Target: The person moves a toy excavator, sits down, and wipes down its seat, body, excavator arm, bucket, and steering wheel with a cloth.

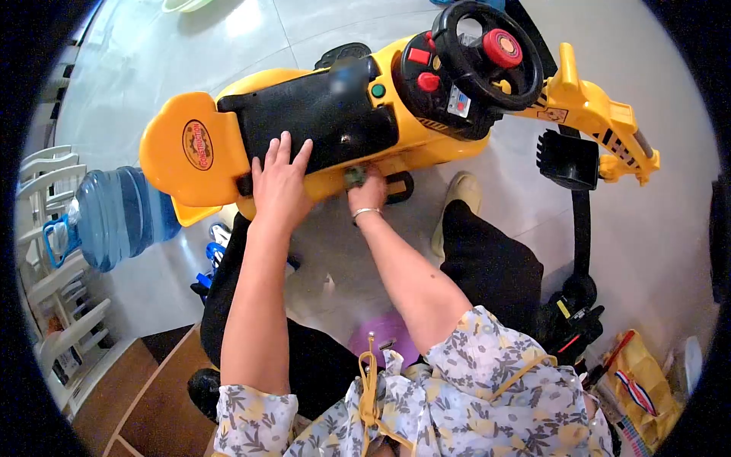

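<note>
A yellow ride-on toy excavator [442, 156] stands sideways in front of me, with a black seat [312, 114] and a black steering wheel [459, 84]. My left hand [280, 183] lies spread on the seat's near edge, close to the yellow backrest [183, 148]. Lower on the toy's near side, my right hand [368, 192] is closed round a small dark green crumpled thing [355, 177], pressed to the yellow body. It looks like cloth, but its kind is not clear. The toy's digger arm [590, 99] and black bucket [567, 160] reach out to the right.
A large blue water bottle [126, 213] lies at the left beside a white rack [57, 305]. A purple round object [388, 335] is on the floor between my legs. A black upright cleaner-like device [571, 320] and a yellow bag [640, 381] are at the lower right.
</note>
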Tool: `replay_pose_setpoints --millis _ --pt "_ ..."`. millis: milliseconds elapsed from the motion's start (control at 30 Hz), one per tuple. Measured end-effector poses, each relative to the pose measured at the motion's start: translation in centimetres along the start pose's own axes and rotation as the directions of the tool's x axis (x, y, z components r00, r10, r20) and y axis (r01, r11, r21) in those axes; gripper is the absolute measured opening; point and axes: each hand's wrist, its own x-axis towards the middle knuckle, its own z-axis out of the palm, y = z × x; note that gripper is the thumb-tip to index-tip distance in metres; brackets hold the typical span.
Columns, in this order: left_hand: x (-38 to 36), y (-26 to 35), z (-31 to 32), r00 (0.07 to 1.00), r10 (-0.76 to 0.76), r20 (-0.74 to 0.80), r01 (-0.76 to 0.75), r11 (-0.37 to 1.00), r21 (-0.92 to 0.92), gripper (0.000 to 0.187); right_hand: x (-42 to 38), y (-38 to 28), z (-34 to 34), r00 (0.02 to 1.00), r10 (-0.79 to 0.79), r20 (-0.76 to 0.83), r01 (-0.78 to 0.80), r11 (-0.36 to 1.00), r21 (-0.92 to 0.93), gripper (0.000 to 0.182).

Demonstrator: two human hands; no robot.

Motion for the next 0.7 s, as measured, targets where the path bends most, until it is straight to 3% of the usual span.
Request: replay_pose_setpoints --millis 100,167,200,267,300,333,400,467,500,567,700 --pt "0.2 0.1 0.0 1.000 -0.004 -0.030 0.004 1.000 0.011 0.077 -0.2 -1.2 0.2 0.996 0.004 -0.085 -0.001 0.999 0.036 0.040" --pt "0.1 0.3 -0.4 0.999 -0.011 -0.036 0.011 1.000 0.006 0.073 0.1 -1.6 -0.6 0.981 0.173 0.088 -0.181 0.979 0.094 0.040" --pt "0.1 0.5 -0.7 1.000 -0.021 -0.017 0.021 1.000 0.001 0.072 0.1 -1.8 -0.7 0.983 0.164 0.084 -0.172 0.981 0.092 0.040" --pt "0.1 0.6 -0.7 0.999 -0.049 -0.009 0.048 0.999 -0.022 0.071 -0.4 -2.2 -0.9 0.984 0.092 0.150 -0.100 0.994 0.045 0.038" --pt "0.1 0.5 -0.5 0.999 -0.047 -0.009 0.047 0.999 -0.009 0.071 -1.1 -3.1 -1.1 0.993 0.042 0.114 -0.054 0.993 0.109 0.026" --pt "0.2 0.4 -0.3 0.999 -0.044 -0.011 0.044 0.999 0.007 0.070 -1.6 -4.0 -1.6 0.986 0.052 0.161 -0.076 0.986 0.146 0.028" --pt "0.1 0.3 -0.3 0.999 -0.049 -0.018 0.049 0.999 -0.006 0.069 -2.7 -5.4 -2.4 0.979 -0.070 0.189 0.012 0.956 0.294 0.029" --pt "0.5 -0.1 0.3 0.998 -0.046 -0.031 0.045 0.999 -0.014 0.068 -2.8 -6.4 -2.4 0.919 -0.331 0.215 0.234 0.895 0.379 0.025" --pt "0.7 -0.5 1.0 0.998 -0.046 -0.053 0.043 0.998 -0.048 0.067 -3.2 -8.0 -2.6 0.900 -0.364 0.239 0.226 0.859 0.459 0.025" --pt "0.7 -1.3 0.7 0.998 -0.056 -0.035 0.052 0.991 -0.127 0.066 -3.2 -10.4 -3.8 0.930 -0.348 0.113 0.268 0.858 0.437 0.027" --pt "0.8 -1.0 1.9 0.997 -0.073 -0.032 0.072 0.996 -0.045 0.061 1.5 -13.7 -6.1 0.910 -0.333 -0.245 0.406 0.833 0.375 0.031"
